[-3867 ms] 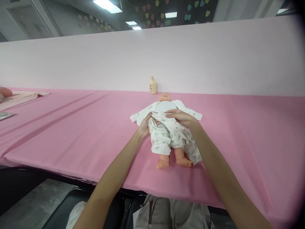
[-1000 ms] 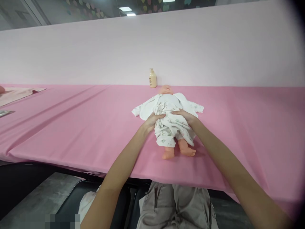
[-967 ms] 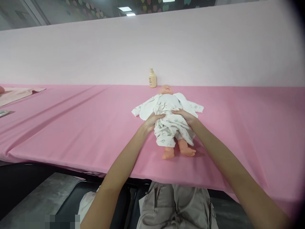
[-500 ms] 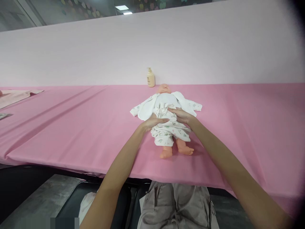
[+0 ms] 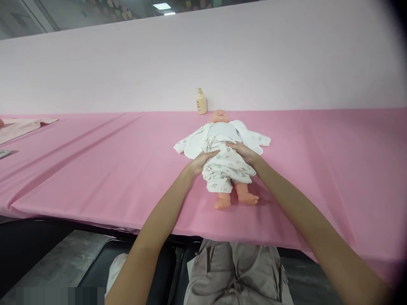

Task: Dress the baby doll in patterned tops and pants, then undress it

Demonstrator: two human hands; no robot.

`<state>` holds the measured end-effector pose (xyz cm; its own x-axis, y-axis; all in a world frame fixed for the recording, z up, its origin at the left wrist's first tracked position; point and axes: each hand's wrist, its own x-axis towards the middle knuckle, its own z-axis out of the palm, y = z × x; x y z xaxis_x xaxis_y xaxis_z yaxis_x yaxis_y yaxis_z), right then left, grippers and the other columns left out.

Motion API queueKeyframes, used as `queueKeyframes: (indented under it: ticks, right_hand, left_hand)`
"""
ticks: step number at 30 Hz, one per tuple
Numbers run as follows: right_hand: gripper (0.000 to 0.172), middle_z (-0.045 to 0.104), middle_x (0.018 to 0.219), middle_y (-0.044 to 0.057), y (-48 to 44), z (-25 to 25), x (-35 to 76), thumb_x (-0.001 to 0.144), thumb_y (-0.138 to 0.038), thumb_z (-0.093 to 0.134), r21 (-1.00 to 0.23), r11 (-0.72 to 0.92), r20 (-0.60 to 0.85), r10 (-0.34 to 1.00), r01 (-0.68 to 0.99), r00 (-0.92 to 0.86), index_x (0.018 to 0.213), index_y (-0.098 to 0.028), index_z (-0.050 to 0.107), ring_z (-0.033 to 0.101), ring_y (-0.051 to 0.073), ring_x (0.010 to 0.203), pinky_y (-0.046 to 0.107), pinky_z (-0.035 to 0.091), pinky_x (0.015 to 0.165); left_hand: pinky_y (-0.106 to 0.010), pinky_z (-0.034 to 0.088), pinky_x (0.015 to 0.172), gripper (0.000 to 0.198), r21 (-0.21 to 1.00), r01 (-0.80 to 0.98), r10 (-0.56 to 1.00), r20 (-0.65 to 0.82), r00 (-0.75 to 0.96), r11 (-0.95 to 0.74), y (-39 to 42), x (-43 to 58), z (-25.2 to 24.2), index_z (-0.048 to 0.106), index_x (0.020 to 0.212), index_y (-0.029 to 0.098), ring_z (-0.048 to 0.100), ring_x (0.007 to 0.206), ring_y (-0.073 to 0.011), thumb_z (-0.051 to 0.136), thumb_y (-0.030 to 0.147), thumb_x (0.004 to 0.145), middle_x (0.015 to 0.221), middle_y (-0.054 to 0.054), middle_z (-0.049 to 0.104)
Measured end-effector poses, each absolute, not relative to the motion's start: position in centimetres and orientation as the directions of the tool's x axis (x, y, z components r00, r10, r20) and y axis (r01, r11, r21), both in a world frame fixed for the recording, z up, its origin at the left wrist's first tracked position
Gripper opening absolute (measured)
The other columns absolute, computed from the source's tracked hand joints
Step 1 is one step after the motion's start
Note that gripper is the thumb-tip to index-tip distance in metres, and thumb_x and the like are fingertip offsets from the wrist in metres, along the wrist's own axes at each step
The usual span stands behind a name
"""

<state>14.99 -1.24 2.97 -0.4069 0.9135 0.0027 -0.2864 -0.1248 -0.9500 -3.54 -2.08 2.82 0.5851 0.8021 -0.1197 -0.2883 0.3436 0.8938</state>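
A baby doll (image 5: 220,115) lies on its back on the pink-covered table, its head toward the wall and its bare feet toward me. Its white top (image 5: 190,142) is spread open at both sides, sleeves out. White printed pants (image 5: 227,170) are bunched up around its hips and legs. My left hand (image 5: 203,160) grips the pants at one side of the waist, thumb on top and the other fingers mostly hidden. On the opposite side my right hand (image 5: 245,153) holds the waist in a similar way, its fingertips partly hidden in the folds.
A cream pump bottle (image 5: 201,103) stands against the white wall (image 5: 127,67), just beyond the doll's head. A pale pink cloth (image 5: 22,128) lies at the far left of the pink table cover (image 5: 95,178). Black chairs (image 5: 98,262) stand below the front edge.
My left thumb has shifted slightly up and away from the middle of the pants. The waist folds lie a little differently. The doll stays in place.
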Motion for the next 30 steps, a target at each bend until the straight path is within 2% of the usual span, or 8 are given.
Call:
queueKeyframes:
  ticks: [5,10,13,16,19,26,30]
  right_hand:
    - [0.019,0.071,0.091,0.008,-1.0,3.3,14.4,0.088,-0.028,0.059,-0.939,-0.186,-0.093,0.947,-0.29,-0.307,0.101,-0.014,0.064,0.068,0.019,0.085,0.029,0.057,0.076]
    - [0.023,0.07,0.101,0.009,-0.7,2.9,14.4,0.087,-0.033,0.06,-0.948,-0.14,-0.022,0.925,-0.286,-0.38,0.101,-0.015,0.064,0.067,0.019,0.091,0.029,0.057,0.08]
    - [0.025,0.071,0.101,0.009,-0.7,2.7,14.9,0.083,-0.03,0.066,-0.956,-0.112,0.021,0.896,-0.271,-0.443,0.103,-0.015,0.064,0.067,0.019,0.089,0.029,0.057,0.079]
    - [0.038,0.071,0.101,0.008,-0.9,2.9,15.3,0.073,-0.023,0.076,-0.978,-0.095,0.014,0.854,-0.183,-0.52,0.108,-0.016,0.064,0.068,0.02,0.087,0.03,0.058,0.078]
    - [0.047,0.072,0.101,0.008,-0.8,3.0,15.5,0.065,-0.015,0.08,-0.99,-0.082,-0.003,0.822,-0.113,-0.57,0.109,-0.016,0.065,0.068,0.021,0.086,0.03,0.058,0.075]
    - [0.032,0.072,0.1,0.008,0.0,2.0,15.0,0.074,-0.021,0.075,-0.949,-0.104,0.101,0.796,-0.299,-0.596,0.103,-0.013,0.067,0.068,0.02,0.089,0.03,0.056,0.082]
    - [0.028,0.072,0.102,0.008,0.1,1.8,14.7,0.077,-0.018,0.071,-0.933,-0.11,0.11,0.819,-0.343,-0.562,0.104,-0.014,0.067,0.068,0.019,0.09,0.03,0.056,0.082]
  left_hand:
    - [-0.041,0.047,0.101,0.046,0.924,-0.193,0.788,-0.158,0.595,0.331,-2.0,-4.1,3.3,0.062,0.118,0.012,0.064,0.109,-0.0288,0.071,0.032,0.078,0.112,-0.015,0.069]
    - [-0.041,0.045,0.104,0.064,0.954,-0.017,0.724,-0.216,0.655,0.3,-2.7,-4.4,4.3,0.057,0.125,0.013,0.063,0.111,-0.028,0.08,0.02,0.066,0.117,-0.014,0.067]
    - [-0.039,0.044,0.105,0.054,0.933,-0.074,0.722,-0.221,0.656,0.352,-2.7,-4.3,3.9,0.058,0.122,0.011,0.062,0.112,-0.0271,0.075,0.023,0.072,0.117,-0.014,0.067]
    - [-0.037,0.042,0.106,0.045,0.89,-0.184,0.721,-0.2,0.663,0.416,-2.1,-4.5,2.7,0.059,0.121,0.009,0.062,0.113,-0.0259,0.067,0.026,0.08,0.116,-0.015,0.068]
    - [-0.037,0.041,0.106,0.042,0.864,-0.18,0.694,-0.237,0.679,0.471,-1.4,-4.8,1.7,0.059,0.121,0.008,0.063,0.111,-0.0255,0.063,0.025,0.083,0.113,-0.016,0.069]
    - [-0.036,0.043,0.104,0.041,0.883,-0.179,0.715,-0.216,0.665,0.433,-1.0,-4.5,1.8,0.059,0.123,0.011,0.065,0.107,-0.0241,0.061,0.022,0.083,0.109,-0.012,0.071]
    - [-0.037,0.048,0.097,0.04,0.863,-0.137,0.701,-0.291,0.652,0.486,-1.2,-4.4,2.6,0.063,0.117,0.01,0.068,0.1,-0.0257,0.058,0.035,0.086,0.103,-0.013,0.072]
